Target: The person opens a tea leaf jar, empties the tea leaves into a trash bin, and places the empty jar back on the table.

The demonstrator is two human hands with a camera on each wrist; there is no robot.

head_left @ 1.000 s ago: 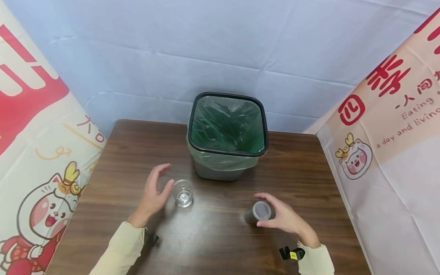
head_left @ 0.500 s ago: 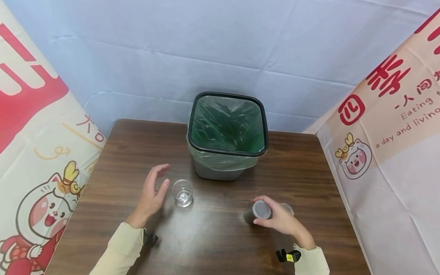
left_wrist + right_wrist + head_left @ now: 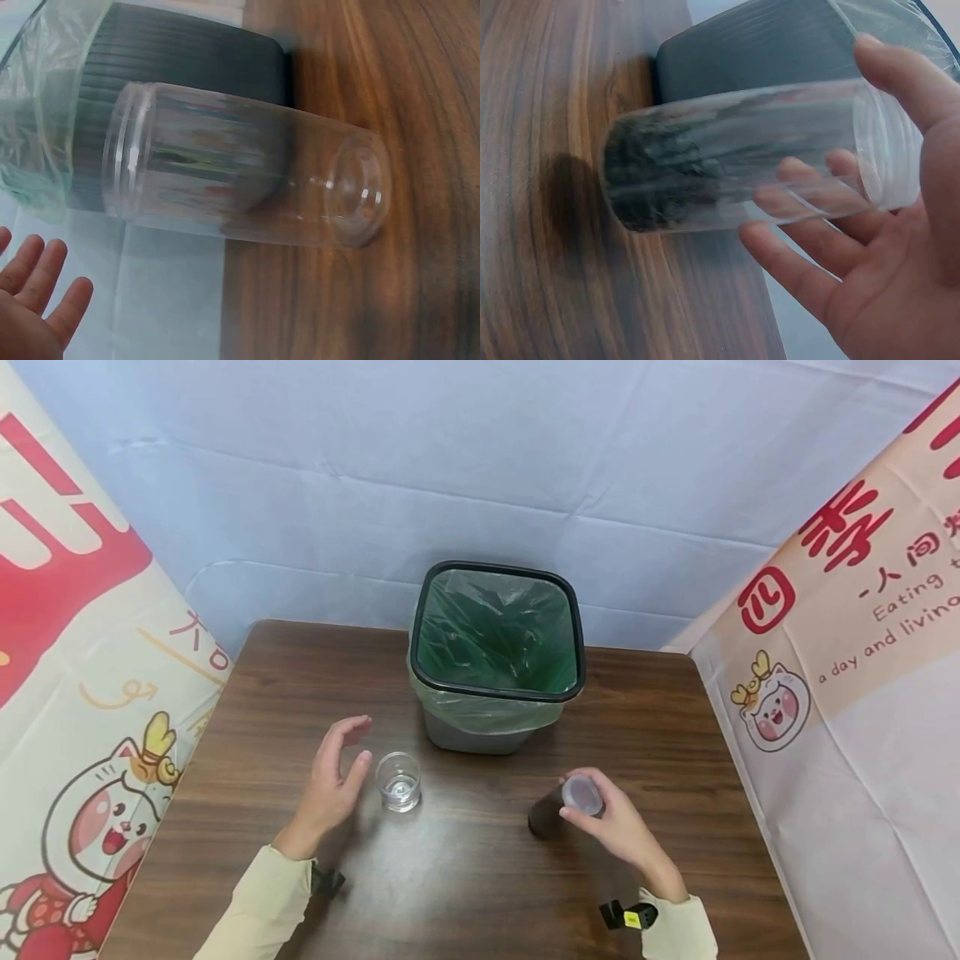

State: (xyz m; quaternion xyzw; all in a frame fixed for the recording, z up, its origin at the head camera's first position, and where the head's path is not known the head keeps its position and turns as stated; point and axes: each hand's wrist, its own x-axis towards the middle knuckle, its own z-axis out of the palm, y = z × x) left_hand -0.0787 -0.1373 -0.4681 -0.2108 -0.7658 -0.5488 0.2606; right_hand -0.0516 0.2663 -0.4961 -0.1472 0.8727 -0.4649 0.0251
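Observation:
My left hand [image 3: 327, 787] is held beside a clear plastic jar [image 3: 398, 781], fingers loosely bent and a gap between them. In the left wrist view this jar [image 3: 225, 165] stands upright, has no lid and looks empty. My right hand [image 3: 621, 828] grips a second clear jar [image 3: 550, 812] near its top, thumb on one side and fingers on the other. Dark, clumped contents [image 3: 652, 172] fill its lower part; their kind is unclear. A pale translucent lid [image 3: 582, 795] appears to cover the top. The jar leans, and its base looks slightly off the table, apart from its shadow.
A grey bin [image 3: 480, 741] with a black rim and a green translucent liner [image 3: 487, 710] stands at the table's back middle. The brown wooden table [image 3: 465, 877] is bordered by a pale cloth [image 3: 360, 485] behind and printed cloths at both sides.
My right hand has closed around the dark-filled jar, then lifted and tilted it slightly. A clear round rim behind that hand half a second ago is now hidden. The left hand has barely moved.

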